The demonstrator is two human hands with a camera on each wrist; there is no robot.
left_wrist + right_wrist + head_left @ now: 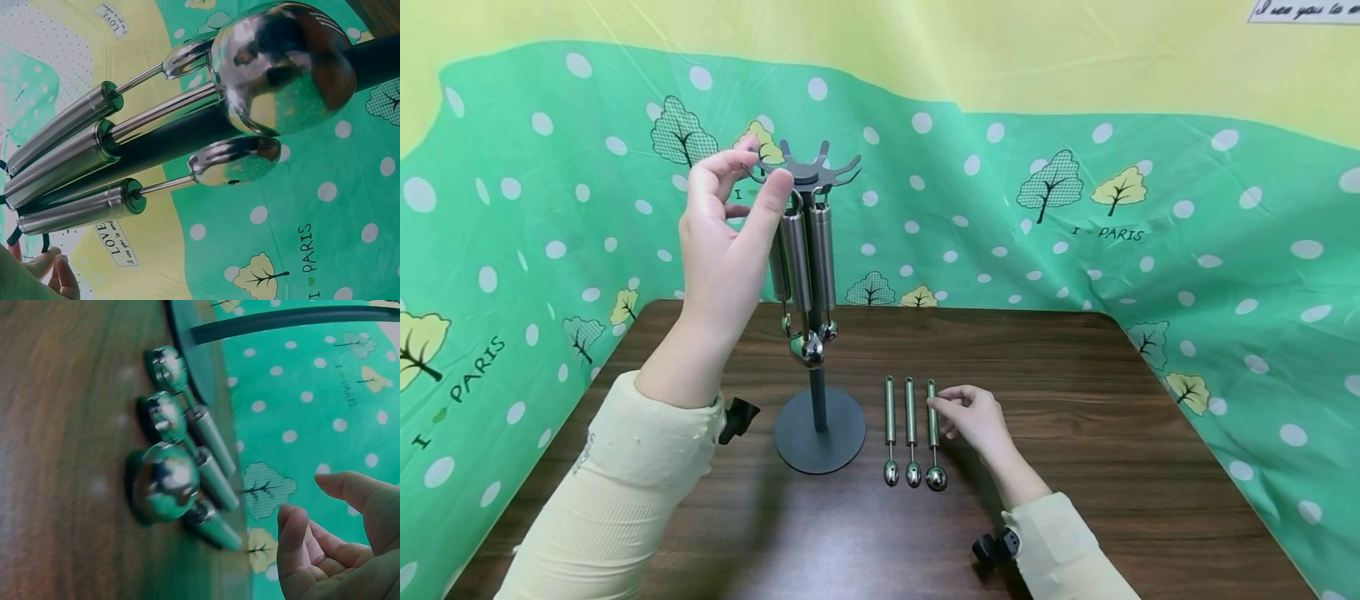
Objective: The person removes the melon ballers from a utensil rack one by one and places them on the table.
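scoops (912, 421) lie in a row just left of the right hand (974, 417)

Noted dark rack (818, 408), upright on round base, with splayed top arms. Counted three steel hanging scoops (802, 271) on the rack, handles up, front one with large rounded head. Found three loose scoops (911, 417) lying parallel right of the rack, slightly apart, biggest head farthest from it.
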